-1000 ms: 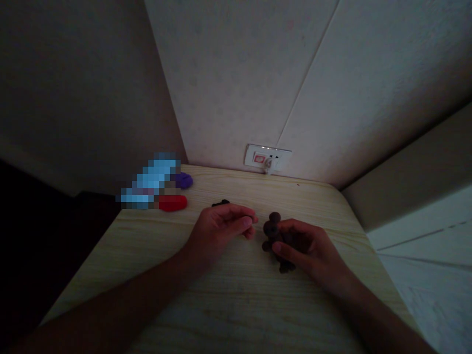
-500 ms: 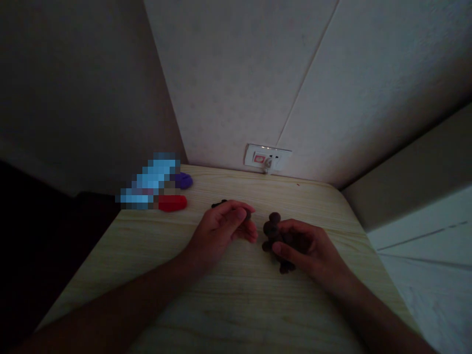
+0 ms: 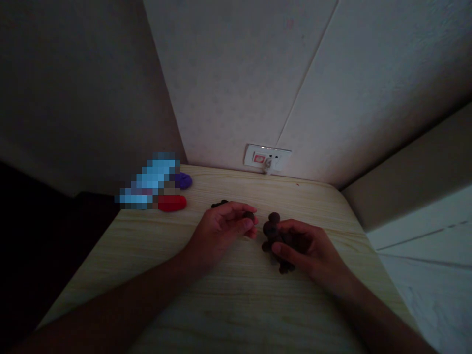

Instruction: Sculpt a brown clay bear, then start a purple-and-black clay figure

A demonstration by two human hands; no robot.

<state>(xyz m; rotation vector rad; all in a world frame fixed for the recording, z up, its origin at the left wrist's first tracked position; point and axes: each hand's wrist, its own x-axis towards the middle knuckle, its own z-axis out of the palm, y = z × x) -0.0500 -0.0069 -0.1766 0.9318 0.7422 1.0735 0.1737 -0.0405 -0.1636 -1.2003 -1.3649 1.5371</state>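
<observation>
In the fingers of our left hand [image 3: 219,228] we pinched a small, rounded dark-brown piece [image 3: 249,216]. Our right hand [image 3: 313,248] had its fingers closed around a brown figure [image 3: 271,229] of ball-like lumps, just right of that piece. A smooth red oblong [image 3: 172,203] and a creased purple lump [image 3: 183,180] lay far left; a dark piece [image 3: 219,203] sat behind our left hand. Our counter [image 3: 228,309], pale and streaky-grained, met a faintly patterned wall [image 3: 236,93] bearing a socket plate [image 3: 250,155].

There are two hands [image 3: 217,230] [image 3: 315,248], one figurine [image 3: 272,233], one ball [image 3: 250,216].
</observation>
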